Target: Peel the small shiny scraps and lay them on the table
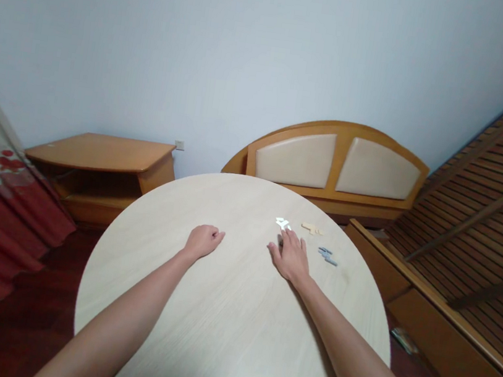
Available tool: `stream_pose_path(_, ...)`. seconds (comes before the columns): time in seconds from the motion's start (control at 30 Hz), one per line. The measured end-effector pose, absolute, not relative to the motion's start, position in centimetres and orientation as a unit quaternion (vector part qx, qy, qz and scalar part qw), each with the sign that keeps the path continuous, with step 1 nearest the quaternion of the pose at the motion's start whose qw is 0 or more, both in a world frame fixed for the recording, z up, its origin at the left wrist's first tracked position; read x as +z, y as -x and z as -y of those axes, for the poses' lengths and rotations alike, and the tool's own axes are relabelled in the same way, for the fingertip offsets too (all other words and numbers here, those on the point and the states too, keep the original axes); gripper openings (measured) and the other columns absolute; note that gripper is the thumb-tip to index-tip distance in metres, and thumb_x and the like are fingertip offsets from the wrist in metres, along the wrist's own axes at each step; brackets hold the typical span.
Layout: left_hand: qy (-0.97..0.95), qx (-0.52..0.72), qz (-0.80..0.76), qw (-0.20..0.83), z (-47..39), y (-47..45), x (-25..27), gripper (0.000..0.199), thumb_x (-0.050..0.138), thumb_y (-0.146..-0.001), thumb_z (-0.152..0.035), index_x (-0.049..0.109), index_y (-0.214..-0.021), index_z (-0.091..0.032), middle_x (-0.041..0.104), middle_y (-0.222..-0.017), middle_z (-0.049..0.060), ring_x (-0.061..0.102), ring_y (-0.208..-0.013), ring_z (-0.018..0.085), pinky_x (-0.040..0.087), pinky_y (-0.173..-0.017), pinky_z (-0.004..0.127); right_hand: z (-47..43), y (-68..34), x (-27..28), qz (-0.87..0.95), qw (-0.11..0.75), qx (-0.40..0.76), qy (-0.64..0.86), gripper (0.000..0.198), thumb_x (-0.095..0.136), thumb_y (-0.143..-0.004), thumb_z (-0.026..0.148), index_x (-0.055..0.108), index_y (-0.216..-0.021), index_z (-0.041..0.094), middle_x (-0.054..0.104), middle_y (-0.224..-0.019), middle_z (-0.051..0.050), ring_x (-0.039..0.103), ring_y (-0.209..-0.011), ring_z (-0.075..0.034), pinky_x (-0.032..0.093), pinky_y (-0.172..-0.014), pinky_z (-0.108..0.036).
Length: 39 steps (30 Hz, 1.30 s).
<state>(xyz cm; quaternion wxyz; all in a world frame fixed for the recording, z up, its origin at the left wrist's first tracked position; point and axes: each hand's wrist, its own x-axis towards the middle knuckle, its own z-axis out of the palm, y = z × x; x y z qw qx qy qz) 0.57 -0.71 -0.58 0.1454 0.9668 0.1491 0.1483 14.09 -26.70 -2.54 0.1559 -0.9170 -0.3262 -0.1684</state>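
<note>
Small, flat white pieces (282,223) lie clustered on the round, wood-grained counter (221,334), at the fingertips of the right grip (290,254), which is spread; contact cannot be told. To their right lie yellowish pieces (308,227) and, nearer the person, slim grey pieces (330,261). The left grip (203,242) is curled into a fist, its inside hidden. Beyond stands an arched wooden headboard (341,151) with padded panels (295,160).

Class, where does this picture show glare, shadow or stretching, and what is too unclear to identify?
Head view: the white pieces look washed out; a soft shadow lies on the table along the right forearm; both forearms seem stretched toward the bottom edge, probably by a wide lens; the floor item is too unclear to name.
</note>
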Motion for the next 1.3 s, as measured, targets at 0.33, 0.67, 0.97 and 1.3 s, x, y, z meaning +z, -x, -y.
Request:
stream_pose_path(0.33, -0.969, 0.125, -0.155, 0.150, 0.8, -0.8, -0.4, 0.046, 0.043, -0.094, -0.046, 0.066, -0.066, -0.018, 0.068, -0.072, 0.007, 0.058, -0.070, 0.019, 0.025, -0.060, 0.029, 36.2, -19.4, -3.3, 0.185, 0.115, -0.106, 0.970, 0.092, 0.029, -0.090, 0.073, 0.026, -0.154, 0.006, 0.030, -0.158, -0.022, 0.024, -0.147, -0.036, 0.016, -0.116, -0.061)
stream_pose_path(0.67, -0.971, 0.126, -0.154, 0.134, 1.1, -0.7, -0.3, 0.044, 0.043, -0.094, -0.044, 0.065, -0.066, -0.018, 0.069, -0.074, 0.007, 0.060, -0.072, 0.019, 0.027, -0.061, 0.030, 32.5, -27.5, -3.6, 0.210, 0.198, -0.091, 0.953, 0.086, 0.027, -0.093, 0.070, 0.033, -0.152, 0.007, 0.034, -0.157, -0.020, 0.030, -0.146, -0.035, 0.024, -0.118, -0.052)
stream_pose_path(0.97, -0.971, 0.130, -0.147, 0.134, 1.4, -0.8, -0.3, 0.044, 0.042, -0.095, -0.043, 0.063, -0.064, -0.018, 0.069, -0.074, 0.007, 0.061, -0.072, 0.019, 0.030, -0.063, 0.030, 26.8, -30.2, -3.5, 0.344, 0.302, -0.008, 0.889, 0.067, 0.021, -0.100, 0.057, 0.061, -0.133, 0.015, 0.052, -0.146, -0.012, 0.046, -0.138, -0.024, 0.033, -0.117, -0.041)
stream_pose_path(1.3, -0.968, 0.132, -0.141, 0.161, 1.4, -0.6, 0.1, 0.044, 0.043, -0.095, -0.042, 0.063, -0.064, -0.018, 0.068, -0.075, 0.007, 0.061, -0.074, 0.020, 0.035, -0.067, 0.030, 24.1, -24.2, -1.8, 0.494, 0.395, 0.061, 0.772, 0.063, 0.028, -0.098, 0.062, 0.071, -0.115, 0.018, 0.068, -0.126, -0.010, 0.061, -0.120, -0.027, 0.043, -0.109, -0.046)
